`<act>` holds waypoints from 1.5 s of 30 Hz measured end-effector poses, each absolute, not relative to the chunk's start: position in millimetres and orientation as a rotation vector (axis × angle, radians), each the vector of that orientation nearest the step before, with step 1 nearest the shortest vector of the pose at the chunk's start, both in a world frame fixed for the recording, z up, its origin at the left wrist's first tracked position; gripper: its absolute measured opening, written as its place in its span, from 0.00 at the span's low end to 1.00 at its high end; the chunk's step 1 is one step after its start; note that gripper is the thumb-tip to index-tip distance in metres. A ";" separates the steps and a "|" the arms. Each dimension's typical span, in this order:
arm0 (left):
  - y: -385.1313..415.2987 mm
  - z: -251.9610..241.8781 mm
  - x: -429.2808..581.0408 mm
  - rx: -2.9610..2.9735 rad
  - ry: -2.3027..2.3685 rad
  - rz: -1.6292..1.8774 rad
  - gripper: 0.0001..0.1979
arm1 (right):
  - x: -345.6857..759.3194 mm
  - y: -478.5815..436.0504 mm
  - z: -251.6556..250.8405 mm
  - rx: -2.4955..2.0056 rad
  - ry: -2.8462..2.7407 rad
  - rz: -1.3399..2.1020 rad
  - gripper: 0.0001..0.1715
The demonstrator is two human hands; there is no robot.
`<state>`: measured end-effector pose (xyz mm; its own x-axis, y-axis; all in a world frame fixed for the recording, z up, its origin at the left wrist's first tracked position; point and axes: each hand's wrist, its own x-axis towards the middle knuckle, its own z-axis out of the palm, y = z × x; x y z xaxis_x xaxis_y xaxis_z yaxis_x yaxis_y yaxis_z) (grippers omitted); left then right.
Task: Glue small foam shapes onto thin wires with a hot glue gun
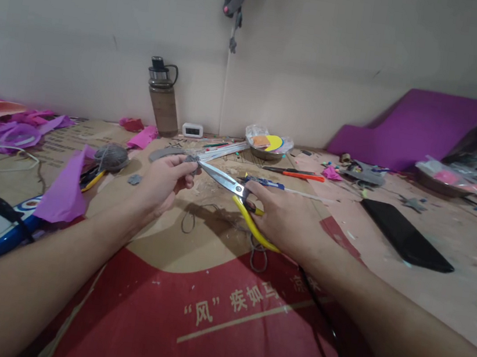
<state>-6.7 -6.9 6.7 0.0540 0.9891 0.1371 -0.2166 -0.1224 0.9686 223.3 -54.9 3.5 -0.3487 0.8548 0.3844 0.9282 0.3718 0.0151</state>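
My right hand is closed round yellow-handled scissors. Their blades point left and their tips meet a small grey piece pinched in the fingers of my left hand. Whether that piece is felt or yarn I cannot make out. Below the hands, loops of thin grey yarn lie on the cardboard. Behind the scissors rests a blue tool with a pale stem, partly hidden by my right hand.
A water bottle and a small white clock stand by the wall. At left are a yarn ball and purple paper. To the right lie a black phone, an orange-handled tool and a bowl.
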 end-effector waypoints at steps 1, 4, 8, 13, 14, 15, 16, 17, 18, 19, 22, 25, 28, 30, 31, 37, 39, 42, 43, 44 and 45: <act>-7.0 7.3 -6.8 1.152 0.924 1.342 0.06 | 223.4 -55.2 4.4 -1.574 -2.330 -0.337 0.23; -7.9 9.0 -6.9 1.114 0.912 1.329 0.06 | 223.7 -56.3 7.4 -1.599 -2.349 -0.347 0.23; -8.2 10.1 -6.9 1.070 0.902 1.320 0.06 | 223.4 -57.4 8.6 -1.638 -2.330 -0.345 0.22; -6.8 10.1 -7.4 0.954 0.875 1.293 0.06 | 222.8 -56.2 4.9 -1.519 -2.312 -0.189 0.22; -6.3 10.0 -7.6 0.944 0.868 1.284 0.06 | 222.7 -55.9 4.4 -1.498 -2.312 -0.160 0.21; -5.7 9.8 -7.8 0.942 0.861 1.276 0.06 | 222.6 -55.5 4.0 -1.488 -2.315 -0.142 0.21; -5.3 9.6 -8.0 0.949 0.856 1.270 0.06 | 222.5 -55.2 3.7 -1.484 -2.317 -0.131 0.20; -4.9 9.4 -8.0 0.962 0.851 1.264 0.06 | 222.3 -54.8 3.6 -1.486 -2.319 -0.126 0.19; -4.8 9.2 -7.8 0.978 0.850 1.263 0.06 | 222.2 -54.5 3.4 -1.490 -2.321 -0.125 0.18; -5.1 9.1 -7.5 0.996 0.856 1.267 0.06 | 222.1 -54.3 3.3 -1.494 -2.324 -0.124 0.17; -7.5 9.6 -5.9 1.071 0.930 1.312 0.05 | 222.1 -54.1 2.8 -1.505 -2.340 -0.148 0.17; -10.0 10.8 -5.4 1.225 1.066 1.364 0.04 | 222.5 -54.8 3.1 -1.562 -2.336 -0.255 0.20; -10.2 11.6 -6.7 1.300 1.084 1.379 0.04 | 223.4 -55.3 3.8 -1.606 -2.323 -0.325 0.23; -9.5 11.7 -7.7 1.292 1.045 1.381 0.05 | 223.8 -55.1 3.8 -1.599 -2.320 -0.326 0.24; -9.2 11.7 -8.0 1.286 1.029 1.379 0.05 | 223.9 -55.1 3.7 -1.593 -2.317 -0.325 0.24; -9.3 12.6 -7.5 1.200 0.973 1.347 0.05 | 221.8 -57.4 4.5 -1.662 -2.302 -0.428 0.25; -8.8 12.8 -7.7 1.150 0.942 1.339 0.05 | 220.9 -59.1 6.5 -1.684 -2.312 -0.478 0.24; -7.0 12.1 -8.9 1.084 0.931 1.327 0.05 | 220.6 -61.1 10.4 -1.679 -2.330 -0.546 0.24; -6.3 11.6 -9.4 1.077 0.939 1.318 0.05 | 220.7 -61.5 11.7 -1.678 -2.338 -0.559 0.24; -5.8 11.1 -9.8 1.077 0.948 1.309 0.05 | 220.7 -61.8 12.8 -1.679 -2.348 -0.560 0.24; -5.4 10.6 -10.0 1.082 0.952 1.303 0.05 | 220.7 -61.9 13.7 -1.683 -2.358 -0.555 0.23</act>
<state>-10.0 -5.4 10.6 0.0590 0.9968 0.0530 -0.2525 -0.0365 0.9669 220.7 -61.9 13.7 -0.3368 0.8680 0.3650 0.9397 0.2850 0.1893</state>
